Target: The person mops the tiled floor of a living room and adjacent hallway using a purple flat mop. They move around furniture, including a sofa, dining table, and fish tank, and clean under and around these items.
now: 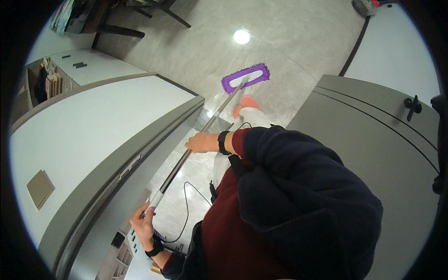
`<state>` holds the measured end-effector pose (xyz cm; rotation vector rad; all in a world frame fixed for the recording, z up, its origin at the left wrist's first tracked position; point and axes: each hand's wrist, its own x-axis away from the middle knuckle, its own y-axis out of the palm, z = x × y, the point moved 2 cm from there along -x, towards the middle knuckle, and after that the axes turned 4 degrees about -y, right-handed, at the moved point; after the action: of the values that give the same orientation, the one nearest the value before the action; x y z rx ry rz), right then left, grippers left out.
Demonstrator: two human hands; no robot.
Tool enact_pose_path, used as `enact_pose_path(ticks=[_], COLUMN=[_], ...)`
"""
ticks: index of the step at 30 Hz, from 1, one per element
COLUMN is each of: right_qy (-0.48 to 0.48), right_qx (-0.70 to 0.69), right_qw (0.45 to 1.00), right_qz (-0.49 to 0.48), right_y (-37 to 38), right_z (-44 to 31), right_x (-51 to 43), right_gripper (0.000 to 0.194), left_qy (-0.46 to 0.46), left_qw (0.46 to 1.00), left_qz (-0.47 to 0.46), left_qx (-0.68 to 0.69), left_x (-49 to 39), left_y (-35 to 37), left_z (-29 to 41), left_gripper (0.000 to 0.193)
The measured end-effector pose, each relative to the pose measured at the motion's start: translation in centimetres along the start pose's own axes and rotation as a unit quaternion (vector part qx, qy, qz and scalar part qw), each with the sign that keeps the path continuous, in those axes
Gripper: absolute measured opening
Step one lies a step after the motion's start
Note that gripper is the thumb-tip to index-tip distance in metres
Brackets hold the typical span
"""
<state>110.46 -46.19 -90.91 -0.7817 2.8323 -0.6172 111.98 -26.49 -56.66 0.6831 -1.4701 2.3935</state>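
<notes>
A flat mop's purple chenille head (229, 81) lies on the tiled floor ahead of my feet, with a white plate on top. From it a metal pole (175, 171) slants back toward my lower left. My right hand (198, 142) is closed around the middle of this pole. At the upper end, my left hand (142, 224) holds the white grip (156, 198). Black bands circle both wrists. My feet, in pink slippers (249, 102), stand just behind the mop head.
I stand in a doorway, its grey frame (168, 119) at left and an opened grey door (364, 147) with a black handle (413, 107) at right. A cable (187, 206) hangs beside me. Dark furniture legs (122, 31) and a shelf cabinet (52, 84) are at upper left.
</notes>
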Motion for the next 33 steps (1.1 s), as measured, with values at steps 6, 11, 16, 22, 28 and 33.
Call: enact_pose_path(ticks=[6,11,16,22,28,33], right_qy=[0.066,0.151,0.276,0.226,0.099,0.01], right_qx=[0.067,0.11,0.162,0.178,0.082,0.033], right_qw=[0.995,0.982,0.947,0.957,0.987,0.997], right_qz=[-0.012,0.019,-0.002,-0.027,-0.099,-0.067], right_y=[-2.0,-7.2,-12.1,-7.6,1.3,3.3], right_z=[3.9,9.5,14.4,13.2,2.8,-3.2], right_x=[5.2,10.5,14.0,11.9,1.0,-1.9], right_gripper=[0.02,0.014,0.013,0.017,0.024,0.027], left_qy=[0.027,0.095,0.117,0.138,-0.067,-0.092], left_qw=[0.999,0.992,0.981,0.98,0.997,0.996], left_qz=[-0.028,-0.087,-0.151,-0.141,-0.036,0.017], left_qx=[0.001,-0.009,-0.012,0.011,-0.005,0.001], left_x=[-2.0,-5.2,-7.3,-5.6,0.3,2.9], left_y=[7.2,13.8,19.6,16.9,3.7,-2.0], left_z=[-1.2,3.5,8.3,4.7,-1.4,-1.7], left_gripper=[0.019,0.022,0.026,0.033,0.026,0.024])
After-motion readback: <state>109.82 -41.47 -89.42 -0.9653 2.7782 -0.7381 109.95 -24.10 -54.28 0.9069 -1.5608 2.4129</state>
